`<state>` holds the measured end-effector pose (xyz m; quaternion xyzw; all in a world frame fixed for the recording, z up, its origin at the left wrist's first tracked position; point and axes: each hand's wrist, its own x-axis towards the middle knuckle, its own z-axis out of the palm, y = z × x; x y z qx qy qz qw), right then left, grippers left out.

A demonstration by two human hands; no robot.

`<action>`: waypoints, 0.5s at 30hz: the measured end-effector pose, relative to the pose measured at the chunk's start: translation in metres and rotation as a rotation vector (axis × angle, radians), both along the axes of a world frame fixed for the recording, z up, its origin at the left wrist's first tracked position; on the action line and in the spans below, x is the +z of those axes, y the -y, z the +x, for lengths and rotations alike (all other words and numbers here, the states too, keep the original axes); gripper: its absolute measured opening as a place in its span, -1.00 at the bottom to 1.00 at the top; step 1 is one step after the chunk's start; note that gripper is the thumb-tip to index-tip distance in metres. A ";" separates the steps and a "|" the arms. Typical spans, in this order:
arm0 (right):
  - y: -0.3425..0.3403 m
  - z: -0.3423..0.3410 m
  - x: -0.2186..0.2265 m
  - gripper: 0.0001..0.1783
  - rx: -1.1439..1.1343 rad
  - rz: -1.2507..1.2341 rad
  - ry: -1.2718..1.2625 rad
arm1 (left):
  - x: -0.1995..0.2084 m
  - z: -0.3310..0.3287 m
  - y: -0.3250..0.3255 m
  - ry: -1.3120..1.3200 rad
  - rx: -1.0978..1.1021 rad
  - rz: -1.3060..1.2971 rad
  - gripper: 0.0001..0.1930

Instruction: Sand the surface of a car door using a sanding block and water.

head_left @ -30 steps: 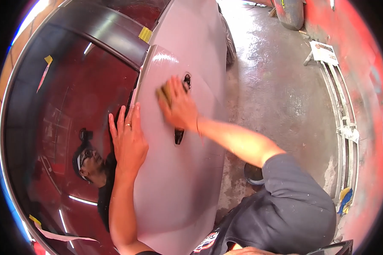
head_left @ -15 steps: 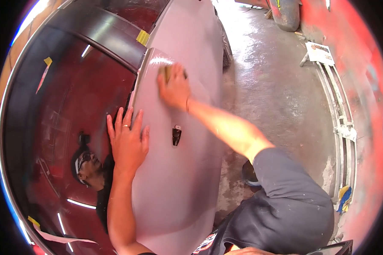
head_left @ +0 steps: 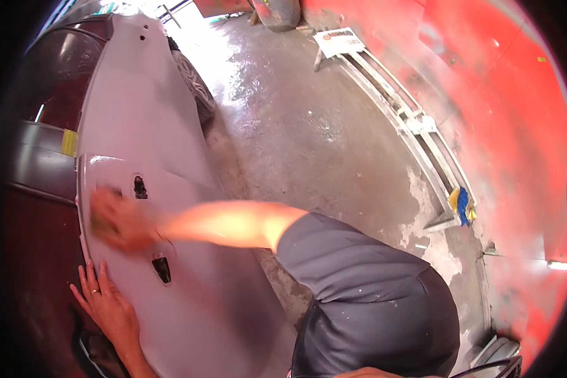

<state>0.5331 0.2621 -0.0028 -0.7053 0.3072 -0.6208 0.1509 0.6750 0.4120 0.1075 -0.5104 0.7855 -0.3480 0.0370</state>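
Note:
My right hand (head_left: pixel 127 220), blurred by motion, is closed over a yellowish-brown sanding pad (head_left: pixel 103 225) and presses it on the grey-primed car door (head_left: pixel 201 315), just below the window edge. The pad is mostly hidden under the fingers. Lower down, my left hand (head_left: pixel 112 309) rests open, fingers spread, where the door meets the dark window (head_left: pixel 41 252). A dark handle opening (head_left: pixel 162 269) sits in the door below my right wrist, and a second dark opening (head_left: pixel 140 187) lies just beyond that hand.
Yellow tape (head_left: pixel 68 142) marks the window pillar. The car's wheel (head_left: pixel 194 82) is farther ahead. Across the wet concrete floor (head_left: pixel 283 132), a white frame (head_left: pixel 387 94) runs along the red wall (head_left: pixel 504 120), bearing a white board (head_left: pixel 339 42) and a blue-and-yellow cloth (head_left: pixel 463 205).
The view has swung to the right, so the car sits farther left. My right hand has slid the pad along the door, nearer my left hand, which stays by the window edge.

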 end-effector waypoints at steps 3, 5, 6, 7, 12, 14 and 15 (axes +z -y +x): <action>0.056 -0.024 0.021 -0.21 -0.160 0.175 -0.036 | -0.007 -0.017 0.011 0.033 -0.021 -0.013 -0.57; 0.043 -0.020 0.006 -0.20 -0.271 0.236 -0.048 | -0.009 -0.023 0.014 0.051 -0.014 -0.003 -0.57; -0.007 0.025 -0.014 -0.20 -0.120 0.066 -0.102 | -0.008 0.002 0.006 0.049 0.036 0.008 -0.55; -0.041 0.038 -0.019 -0.20 -0.009 -0.115 -0.161 | -0.005 0.012 0.001 0.031 0.046 0.009 -0.53; 0.030 -0.042 0.028 -0.17 0.211 0.421 -0.018 | -0.010 -0.003 0.004 -0.081 0.013 0.007 -0.46; 0.041 -0.023 0.028 -0.18 0.018 0.311 -0.038 | -0.003 -0.008 0.007 -0.137 -0.012 0.004 -0.45; 0.042 -0.019 0.028 -0.19 -0.169 0.201 -0.065 | -0.001 -0.013 0.010 -0.109 -0.031 -0.005 -0.45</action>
